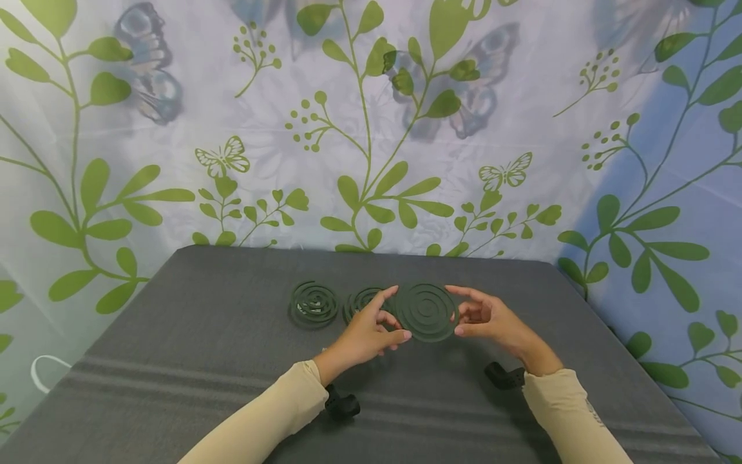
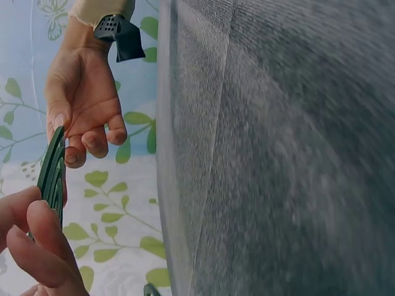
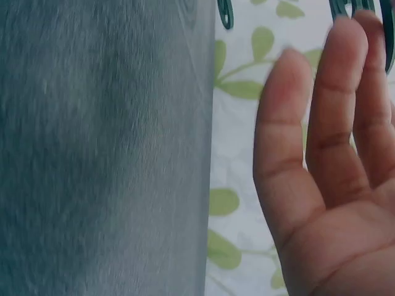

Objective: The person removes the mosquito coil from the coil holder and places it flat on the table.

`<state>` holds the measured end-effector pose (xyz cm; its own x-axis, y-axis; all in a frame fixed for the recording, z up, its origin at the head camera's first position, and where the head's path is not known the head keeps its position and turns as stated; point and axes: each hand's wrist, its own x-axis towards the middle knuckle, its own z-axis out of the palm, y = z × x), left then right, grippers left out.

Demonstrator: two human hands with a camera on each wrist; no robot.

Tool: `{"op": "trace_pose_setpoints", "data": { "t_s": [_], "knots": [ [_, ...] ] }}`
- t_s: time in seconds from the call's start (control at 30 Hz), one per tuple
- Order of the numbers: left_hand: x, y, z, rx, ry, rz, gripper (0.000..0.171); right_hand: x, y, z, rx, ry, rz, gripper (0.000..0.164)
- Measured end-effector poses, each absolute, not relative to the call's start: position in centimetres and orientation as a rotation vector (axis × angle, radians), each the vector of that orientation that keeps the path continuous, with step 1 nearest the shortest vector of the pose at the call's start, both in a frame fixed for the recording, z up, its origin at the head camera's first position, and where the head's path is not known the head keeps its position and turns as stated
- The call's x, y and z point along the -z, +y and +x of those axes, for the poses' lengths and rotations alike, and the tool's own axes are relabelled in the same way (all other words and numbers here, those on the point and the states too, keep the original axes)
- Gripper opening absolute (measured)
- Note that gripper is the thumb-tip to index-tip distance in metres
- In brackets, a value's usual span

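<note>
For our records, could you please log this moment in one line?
left hand: holds green coil | right hand: holds its opposite side | coil: raised above grey table | nearby: more coils on table

Head view: middle coil (image 1: 359, 299) partly hidden behind the left grip (image 1: 364, 330); pale patches (image 1: 316, 308) within the left coil (image 1: 313, 296) too small to identify; sleeves (image 1: 266, 415) cut off by the lower edge. Left wrist view: left grip cut off at left and lower edges. Right wrist view: right grip (image 3: 345, 203) cut off at right and lower edges; desk (image 3: 105, 154) blurred.
</note>
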<state>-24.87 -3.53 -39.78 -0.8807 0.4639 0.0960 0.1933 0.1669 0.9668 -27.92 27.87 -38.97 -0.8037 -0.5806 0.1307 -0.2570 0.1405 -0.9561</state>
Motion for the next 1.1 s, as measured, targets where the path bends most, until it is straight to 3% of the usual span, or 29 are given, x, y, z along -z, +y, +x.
{"op": "trace_pose_setpoints", "data": {
  "t_s": [0.4,1.1],
  "knots": [
    [40.5,-0.6,-25.1,-1.801,2.255,0.497,0.088,39.8,29.7,-28.7,1.675,2.141,-0.773,0.092],
    [41.6,2.7,-25.9,-1.942,2.12,0.213,0.091,40.7,30.3,-29.3,1.655,2.165,-0.384,0.085]
  ]
}}
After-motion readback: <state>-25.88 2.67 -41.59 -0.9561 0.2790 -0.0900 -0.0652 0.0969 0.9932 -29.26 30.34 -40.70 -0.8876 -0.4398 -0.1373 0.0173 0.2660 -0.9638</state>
